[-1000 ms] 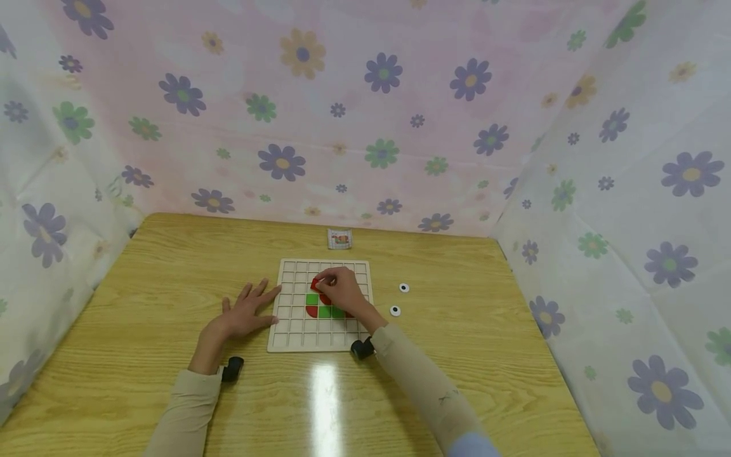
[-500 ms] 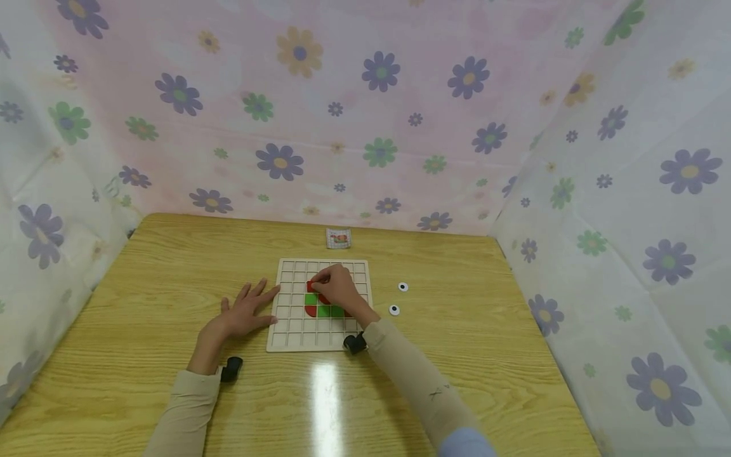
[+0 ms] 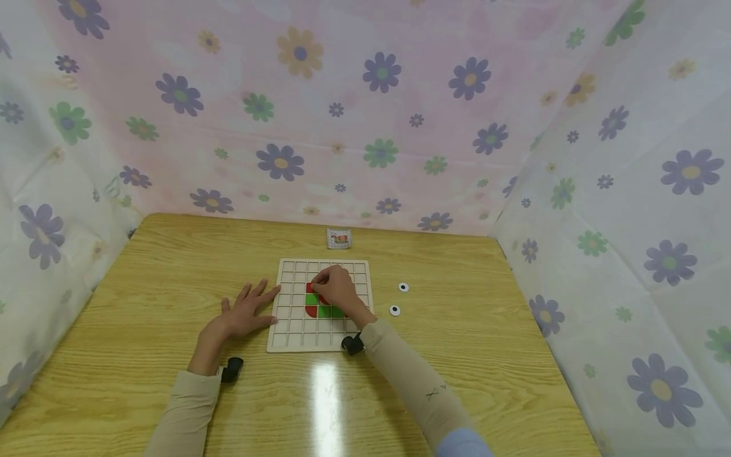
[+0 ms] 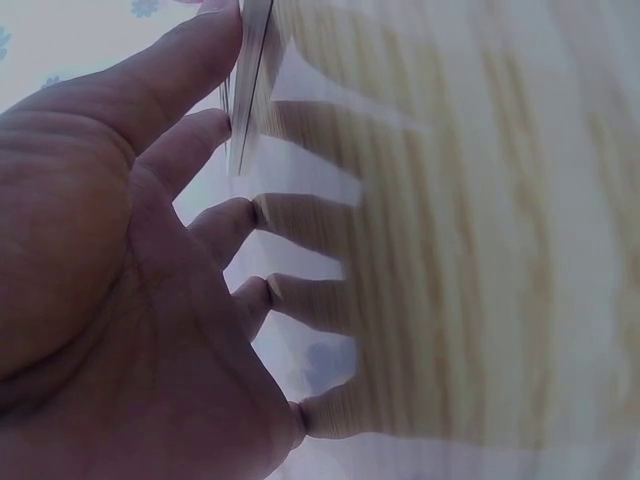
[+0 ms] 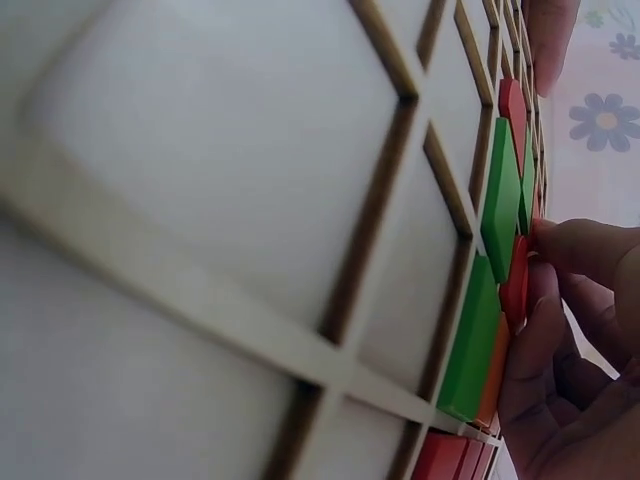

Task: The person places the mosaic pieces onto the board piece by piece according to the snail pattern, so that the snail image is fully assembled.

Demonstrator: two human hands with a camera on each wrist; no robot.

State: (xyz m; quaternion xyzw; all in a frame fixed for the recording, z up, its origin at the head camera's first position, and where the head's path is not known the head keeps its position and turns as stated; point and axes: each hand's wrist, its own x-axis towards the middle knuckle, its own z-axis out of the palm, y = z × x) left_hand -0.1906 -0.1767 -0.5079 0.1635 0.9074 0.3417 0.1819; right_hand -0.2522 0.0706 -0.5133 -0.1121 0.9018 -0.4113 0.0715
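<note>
My right hand [image 3: 341,291] is over a pale wooden grid board [image 3: 289,325], pinching a red tile [image 3: 309,287] with thumb and forefinger. That tile lies at a cell just above a green tile [image 3: 311,299]. Below sit a rounded red tile [image 3: 311,311] and more green ones. Part of the pattern is hidden under the hand; in the right wrist view an orange tile [image 5: 492,372] shows beside a long green tile [image 5: 470,345]. My left hand [image 3: 242,314] rests with spread fingers on the table, its thumb and forefinger touching the board's left edge.
A small picture card [image 3: 339,238] lies behind the board. Two round eye pieces, an upper eye piece [image 3: 403,287] and a lower eye piece [image 3: 395,310], lie right of it on the wooden table [image 3: 457,355]. Flowered cloth [image 3: 342,127] encloses the table's back and sides.
My right hand has moved slightly left and brought the red tile, tilted before, down flat above the green tile. The left hand has stayed at the board's edge.
</note>
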